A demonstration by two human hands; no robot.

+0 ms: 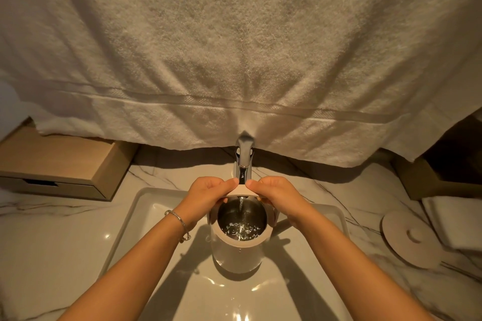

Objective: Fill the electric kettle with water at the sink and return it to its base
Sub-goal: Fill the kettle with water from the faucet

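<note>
A: So, one white round electric kettle under one chrome tap, over the white square sink?

B: Yep, left hand and right hand both gripping its rim. One round base waiting right.

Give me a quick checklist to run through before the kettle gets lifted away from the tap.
1. Both hands on the kettle: ok, left hand and right hand hold its upper rim.
2. Stream from the faucet lands inside: ok.
3. Water level sufficient: cannot tell.
4. Tap turned off: not ok, water is running.
5. Lid within reach: ok, on the counter at right.
6. Base located: cannot tell, not in view.
</note>
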